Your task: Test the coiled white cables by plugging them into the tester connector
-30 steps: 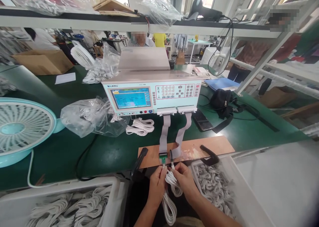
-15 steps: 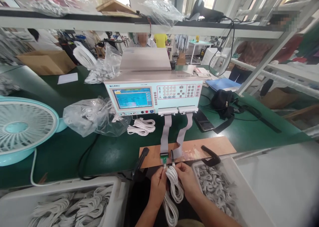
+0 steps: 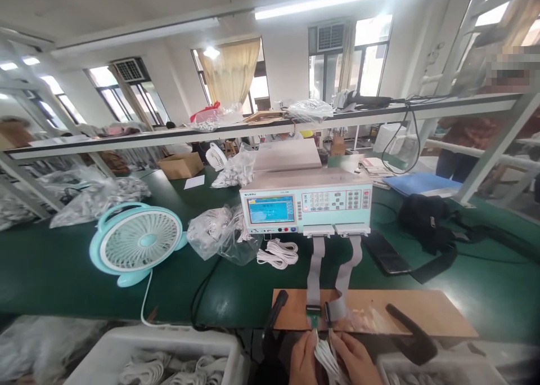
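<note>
At the bottom edge of the view, my left hand (image 3: 302, 358) and my right hand (image 3: 356, 358) both grip a coiled white cable (image 3: 325, 358). The cable's ends reach up to two small connectors (image 3: 319, 313) at the front of a wooden board (image 3: 426, 310). Two grey ribbon cables (image 3: 315, 269) run from those connectors up to a pale tester (image 3: 307, 202) with a lit blue screen. Only the upper parts of my hands show; the rest is cut off by the frame.
A teal desk fan (image 3: 137, 241) stands left on the green table (image 3: 63, 267). Bags of white cables (image 3: 217, 236) and a loose coil (image 3: 278, 254) lie by the tester. Black clamps (image 3: 411, 331) hold the board. A white bin (image 3: 169, 354) of cables is below left. A black bag (image 3: 426, 219) and phone (image 3: 385, 251) lie right.
The view has tilted up, so the ceiling and windows show and my hands have dropped to the bottom edge. My hands still hold the cable at the connectors.
</note>
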Motion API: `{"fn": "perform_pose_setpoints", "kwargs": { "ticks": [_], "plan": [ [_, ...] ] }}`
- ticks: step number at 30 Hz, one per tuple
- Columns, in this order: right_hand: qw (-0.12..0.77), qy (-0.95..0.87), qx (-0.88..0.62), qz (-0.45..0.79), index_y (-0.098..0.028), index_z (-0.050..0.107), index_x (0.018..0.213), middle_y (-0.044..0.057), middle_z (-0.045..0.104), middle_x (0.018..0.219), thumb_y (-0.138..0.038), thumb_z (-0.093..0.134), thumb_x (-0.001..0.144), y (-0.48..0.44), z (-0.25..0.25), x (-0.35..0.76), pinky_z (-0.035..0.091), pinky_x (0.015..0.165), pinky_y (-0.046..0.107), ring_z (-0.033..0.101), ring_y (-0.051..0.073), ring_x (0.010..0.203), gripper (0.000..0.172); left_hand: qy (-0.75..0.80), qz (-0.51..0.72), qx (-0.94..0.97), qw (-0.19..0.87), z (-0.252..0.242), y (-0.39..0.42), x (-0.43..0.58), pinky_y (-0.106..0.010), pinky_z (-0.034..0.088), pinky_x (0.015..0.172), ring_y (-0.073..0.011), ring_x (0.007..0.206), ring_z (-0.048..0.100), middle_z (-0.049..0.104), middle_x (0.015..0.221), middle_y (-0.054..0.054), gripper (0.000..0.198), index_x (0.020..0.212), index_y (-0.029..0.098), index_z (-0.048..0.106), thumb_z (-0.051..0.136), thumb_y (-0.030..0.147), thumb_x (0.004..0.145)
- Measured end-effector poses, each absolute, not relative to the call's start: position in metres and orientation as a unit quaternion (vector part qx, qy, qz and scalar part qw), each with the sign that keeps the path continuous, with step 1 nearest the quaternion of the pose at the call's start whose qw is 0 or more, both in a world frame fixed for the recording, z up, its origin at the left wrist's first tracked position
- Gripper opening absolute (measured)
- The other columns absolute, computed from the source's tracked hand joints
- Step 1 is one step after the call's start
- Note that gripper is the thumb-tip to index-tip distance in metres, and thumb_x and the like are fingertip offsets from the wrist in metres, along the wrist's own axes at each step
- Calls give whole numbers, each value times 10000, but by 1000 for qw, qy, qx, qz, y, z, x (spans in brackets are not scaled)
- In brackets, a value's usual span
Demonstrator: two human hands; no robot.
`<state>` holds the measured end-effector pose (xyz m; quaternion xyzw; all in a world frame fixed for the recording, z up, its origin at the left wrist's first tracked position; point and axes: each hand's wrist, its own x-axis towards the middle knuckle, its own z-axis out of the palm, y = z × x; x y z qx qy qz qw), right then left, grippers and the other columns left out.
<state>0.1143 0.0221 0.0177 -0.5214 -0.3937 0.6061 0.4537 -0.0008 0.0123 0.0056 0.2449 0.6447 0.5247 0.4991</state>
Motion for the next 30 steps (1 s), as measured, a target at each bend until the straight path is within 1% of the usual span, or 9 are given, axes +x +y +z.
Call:
{"fn": "perform_pose_setpoints", "kwargs": {
  "ticks": [5,8,12,16,20,23,26,28,30],
  "plan": [
    [461,-389,-492,628,-146,592,625,2,559,557,-588,619,615,24,12,114,399,564,252,504,154,557,444,635,522,275,498,12,14,-4,-299,396,842,-276,951,542,665,860,-95,446,788,133,666,679,516,560],
    [464,-400,-493,618,-142,595,632,9,576,579,-577,613,632,22,12,114,403,585,255,504,157,573,436,603,502,330,524,15,15,-6,-283,418,742,-235,811,559,645,730,-65,452,735,135,648,618,569,613],
    [470,-419,-510,587,-145,596,642,19,592,603,-560,587,667,23,11,115,404,608,261,506,169,608,416,563,480,406,537,17,18,-7,-250,399,607,-166,631,511,566,587,-17,478,621,141,590,528,611,677],
    [479,-411,-526,570,-159,539,600,-6,528,530,-581,558,670,20,14,107,377,538,261,455,148,525,428,567,488,427,508,14,14,-5,-237,383,552,-146,583,474,517,557,4,462,603,156,548,488,601,712],
    [476,-422,-525,565,-187,451,566,-43,437,509,-553,546,683,0,22,102,344,504,246,399,124,500,396,518,473,466,539,19,1,-1,-215,379,520,-118,546,458,481,546,27,399,580,159,502,486,511,767],
    [430,-456,-551,551,-201,419,579,-49,404,525,-517,480,737,-14,23,132,329,498,239,385,123,511,359,495,435,456,598,30,-8,1,-185,309,378,-65,387,395,505,556,37,381,612,156,489,459,490,794],
    [340,-530,-635,447,-207,426,558,-40,393,514,-479,438,762,-26,21,194,311,501,252,395,138,511,340,502,449,394,625,41,-12,-2,-165,228,299,-29,283,333,559,589,30,371,676,155,502,417,487,817],
    [256,-582,-687,352,-202,478,566,-13,456,544,-436,496,735,-34,23,231,337,564,284,445,162,544,290,497,477,365,626,47,-14,-3,-152,240,307,-27,288,353,556,571,31,338,689,154,507,426,450,828],
    [244,-586,-711,303,-193,568,696,46,555,698,-415,548,706,-41,32,244,371,651,320,514,206,656,223,481,497,357,628,52,-16,-1,-150,259,317,-25,299,369,558,589,28,304,698,153,508,428,408,842]
  ]
}}
